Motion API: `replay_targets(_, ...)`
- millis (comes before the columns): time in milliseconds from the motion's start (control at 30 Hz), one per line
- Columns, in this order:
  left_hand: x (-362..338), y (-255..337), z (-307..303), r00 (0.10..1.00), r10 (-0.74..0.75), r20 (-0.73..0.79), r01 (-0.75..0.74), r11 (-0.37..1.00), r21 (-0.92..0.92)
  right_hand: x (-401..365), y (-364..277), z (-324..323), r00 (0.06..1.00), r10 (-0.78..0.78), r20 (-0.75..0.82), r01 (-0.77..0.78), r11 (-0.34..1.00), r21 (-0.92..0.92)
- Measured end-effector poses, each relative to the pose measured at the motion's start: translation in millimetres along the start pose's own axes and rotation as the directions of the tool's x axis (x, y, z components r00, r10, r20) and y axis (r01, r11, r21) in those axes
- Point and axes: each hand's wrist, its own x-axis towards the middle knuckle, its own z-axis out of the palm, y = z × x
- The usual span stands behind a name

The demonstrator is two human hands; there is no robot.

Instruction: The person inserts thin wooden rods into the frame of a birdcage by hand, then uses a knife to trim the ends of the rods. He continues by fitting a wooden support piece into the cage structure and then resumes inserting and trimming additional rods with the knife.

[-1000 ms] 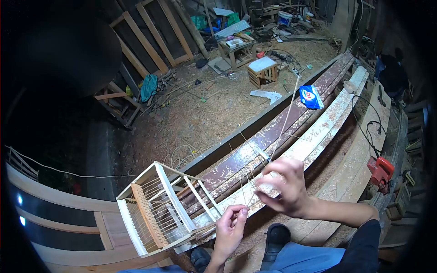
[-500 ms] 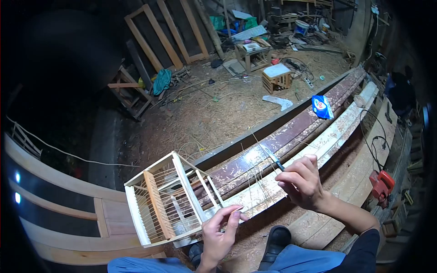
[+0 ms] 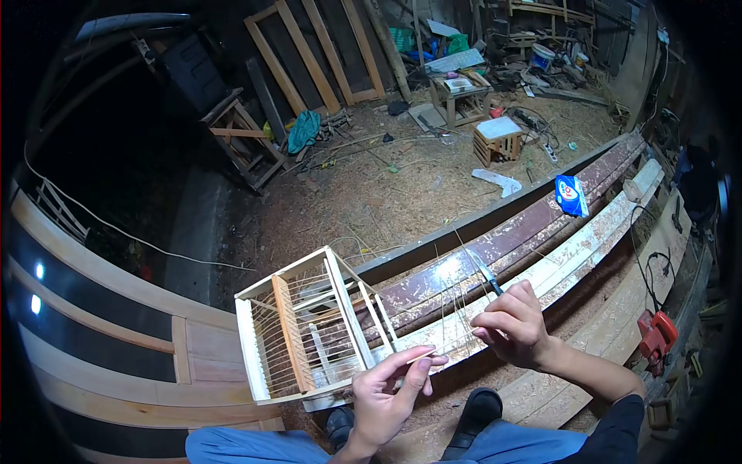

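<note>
My left hand pinches a thin pale wood or bamboo strip between thumb and fingertips. To its right, my right hand is raised with curled fingers and thumb pressed together; what they hold, if anything, is too small to make out. Just beyond its knuckles a knife points up and left over the planks. Its dark handle is partly hidden behind my right hand, and it appears to lie on the wood. Left of my hands stands a wooden cage frame with rows of thin bars. Slender sticks lie on the pale plank.
Long planks, scattered with shavings, stretch to the upper right, with a blue packet on them. A red power tool sits at the right. Beyond are a slatted crate and a small table. Wooden panels lie left.
The view has shifted, so the surroundings appear farther right and slightly lower. My right hand has come down and closer to my left hand. The left hand keeps its pinch on the strip.
</note>
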Motion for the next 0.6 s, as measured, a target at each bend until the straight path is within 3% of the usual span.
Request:
replay_targets(100,-1.5,12.1,-8.5,1.0,0.009,-0.028,-0.008,0.999,0.053,6.1,-10.1,3.6,0.999,0.039,-0.003,-0.038,0.998,0.055)
replay_targets(200,-1.3,24.1,-22.1,0.991,0.131,-0.012,-0.119,0.93,0.347,21.7,-26.0,14.6,0.999,0.01,-0.031,-0.005,0.988,0.152)
replay_targets(300,1.9,52.1,-38.4,0.978,0.195,0.077,-0.207,0.847,0.489,46.4,-47.2,26.2,0.997,-0.059,-0.04,0.067,0.962,0.263)
replay_targets(367,3.0,62.3,-52.3,0.975,0.221,0.035,-0.209,0.847,0.489,62.4,-60.8,34.7,0.998,-0.064,-0.001,0.061,0.954,0.295)
replay_targets(467,10.3,70.1,-89.8,0.928,0.358,0.104,-0.342,0.707,0.619,90.5,-74.9,45.5,0.993,-0.112,0.037,0.1,0.964,0.246)
replay_targets(500,10.2,77.7,-97.8,0.948,0.314,0.058,-0.274,0.706,0.653,100.1,-78.6,50.6,0.99,-0.133,0.049,0.12,0.969,0.217)
replay_targets(600,26.4,68.0,-139.1,0.835,0.511,0.206,-0.497,0.537,0.682,126.6,-90.7,62.4,0.978,-0.158,0.135,0.133,0.975,0.178)
